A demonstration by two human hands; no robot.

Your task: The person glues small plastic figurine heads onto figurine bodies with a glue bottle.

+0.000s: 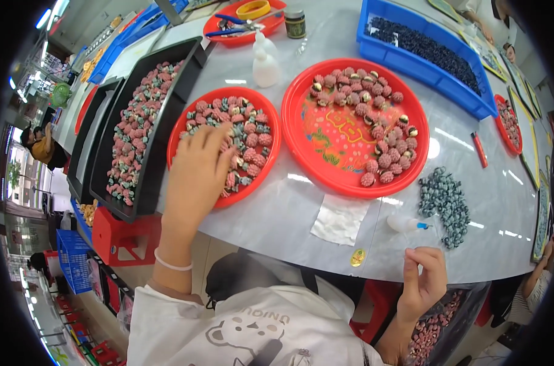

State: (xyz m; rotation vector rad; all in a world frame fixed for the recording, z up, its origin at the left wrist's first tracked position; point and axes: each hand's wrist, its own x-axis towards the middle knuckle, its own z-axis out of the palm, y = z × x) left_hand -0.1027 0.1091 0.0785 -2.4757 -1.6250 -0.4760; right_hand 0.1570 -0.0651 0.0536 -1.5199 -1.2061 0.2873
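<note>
My left hand reaches over the smaller red plate, which is full of pink and grey-green berry-shaped pieces. Its fingers curl down among them, thumb close to the fingertips; what lies in the pinch is hard to make out. Off the table's front edge, my right hand is raised with thumb and forefinger pressed together, and anything between them is too small to name. Near it lie a small clear bottle with a blue tip and a heap of dark green pieces.
A larger red tray holds pink berry pieces with dark-and-cream caps. Left stands a deep black bin of pieces; far right, a blue bin of dark bits. A white bottle, folded tissue and red marker are on the table.
</note>
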